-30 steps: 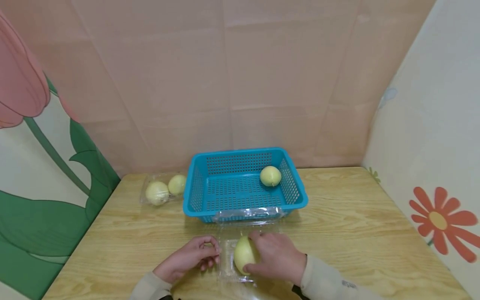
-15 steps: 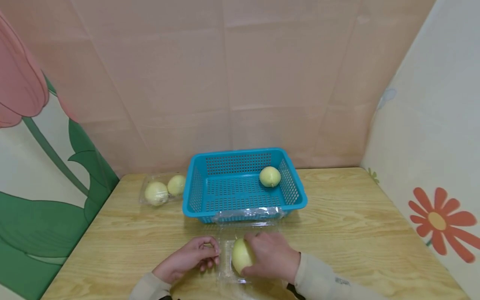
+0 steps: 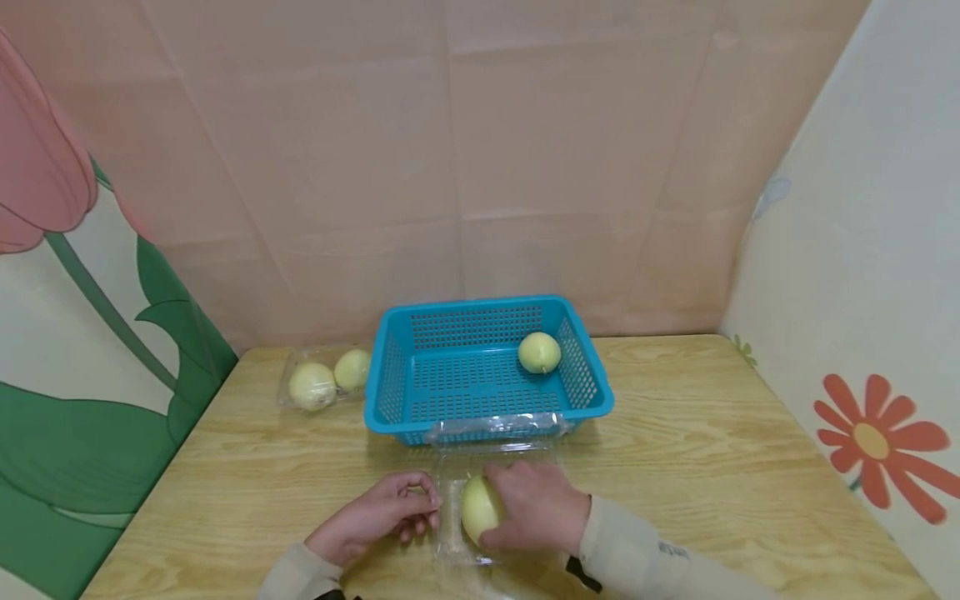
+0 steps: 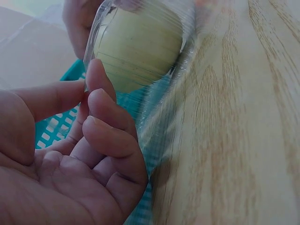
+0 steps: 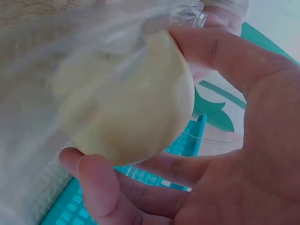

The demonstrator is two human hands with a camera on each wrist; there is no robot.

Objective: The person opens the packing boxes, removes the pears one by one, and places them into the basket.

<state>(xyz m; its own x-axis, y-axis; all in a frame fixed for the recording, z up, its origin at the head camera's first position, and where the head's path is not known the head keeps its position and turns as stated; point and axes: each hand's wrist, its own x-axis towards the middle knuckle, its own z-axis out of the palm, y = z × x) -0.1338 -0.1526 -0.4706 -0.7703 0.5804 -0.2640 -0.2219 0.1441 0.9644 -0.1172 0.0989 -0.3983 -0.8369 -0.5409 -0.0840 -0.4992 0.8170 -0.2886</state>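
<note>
A clear plastic clamshell box point(image 3: 452, 533) lies unfolded on the table, its lid point(image 3: 498, 427) leaning on the front of the blue basket. In the box is a pale yellow-green pear point(image 3: 480, 510). My right hand point(image 3: 538, 507) grips this pear from the right, thumb and fingers spread round it in the right wrist view. To the left of the box, my left hand point(image 3: 386, 510) pinches its near-left edge between thumb and index finger, as the left wrist view shows; the other fingers are curled.
Behind the box stands the blue basket point(image 3: 472, 387) with one pear point(image 3: 540, 353) at its right end. Left of the basket sits another clear box point(image 3: 287, 390) with two pears point(image 3: 312, 386) in it. A pink cloth point(image 3: 465, 167) hangs behind the wooden table point(image 3: 712, 467).
My right hand has shifted slightly left with the pear inside the box. My left hand has kept its place at the box edge.
</note>
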